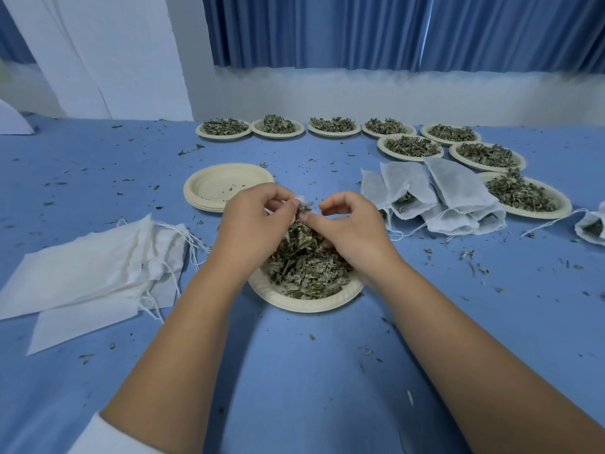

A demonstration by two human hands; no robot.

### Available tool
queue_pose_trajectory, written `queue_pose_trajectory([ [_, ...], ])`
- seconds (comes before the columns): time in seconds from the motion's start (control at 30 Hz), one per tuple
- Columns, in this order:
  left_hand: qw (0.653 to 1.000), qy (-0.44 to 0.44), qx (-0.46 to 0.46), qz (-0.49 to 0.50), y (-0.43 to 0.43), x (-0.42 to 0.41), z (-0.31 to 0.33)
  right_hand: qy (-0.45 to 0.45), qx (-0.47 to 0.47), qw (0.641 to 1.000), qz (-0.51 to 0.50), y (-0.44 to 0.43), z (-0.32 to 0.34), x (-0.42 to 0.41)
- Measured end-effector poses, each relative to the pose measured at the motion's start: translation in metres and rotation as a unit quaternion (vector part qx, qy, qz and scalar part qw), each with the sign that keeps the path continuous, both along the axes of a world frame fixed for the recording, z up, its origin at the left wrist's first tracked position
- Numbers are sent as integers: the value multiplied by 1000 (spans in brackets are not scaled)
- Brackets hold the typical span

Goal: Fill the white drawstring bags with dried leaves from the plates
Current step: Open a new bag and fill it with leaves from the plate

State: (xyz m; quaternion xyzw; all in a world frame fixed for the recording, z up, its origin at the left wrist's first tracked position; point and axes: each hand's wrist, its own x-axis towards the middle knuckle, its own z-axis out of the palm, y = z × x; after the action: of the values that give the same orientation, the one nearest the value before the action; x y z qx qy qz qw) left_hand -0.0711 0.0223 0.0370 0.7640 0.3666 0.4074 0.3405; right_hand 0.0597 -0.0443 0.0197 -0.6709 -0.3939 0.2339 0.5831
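A single wide-angle camera worn on the person's head looks forward and down across the table, close over the work. The left hand and right hand sit mid-frame, near the lens; the curtain closes off the far top edge.

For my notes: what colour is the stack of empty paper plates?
Pale cream stack of round paper plates; head view shows it.

Near edge of table, between forearms: open, only leaf crumbs. Far left open too. Over near plate, left hand with pinched bag and right hand crowd space. Left blocked by flat bag pile; empty plate stack just behind; filled bags close right; leaf plates line far edge and right side.
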Motion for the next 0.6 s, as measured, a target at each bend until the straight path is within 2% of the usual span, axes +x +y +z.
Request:
queue_pose_trajectory([
  [0.17, 999, -8, -16, -46, -2, 1, 1, 161, -35, 981, 100, -1, 4, 3],
  [0.27, 999, -8, 0, -47, -3, 2, 0, 148, -23, 985, 88, -1, 3, 1],
  [0.43, 995, 28, 21, -92, -8, 3, -3, 13, -42, 999, 4, 0, -2, 3],
  [0.5, 998, 27, 29, -57, -5, 3, -4, 41, -34, 999, 12, 0, 0, 3],
  [0.6, 1000, 8, 22, 1, 2, 2, -5, 153, -26, 986, 61, -1, 8, 2],
])
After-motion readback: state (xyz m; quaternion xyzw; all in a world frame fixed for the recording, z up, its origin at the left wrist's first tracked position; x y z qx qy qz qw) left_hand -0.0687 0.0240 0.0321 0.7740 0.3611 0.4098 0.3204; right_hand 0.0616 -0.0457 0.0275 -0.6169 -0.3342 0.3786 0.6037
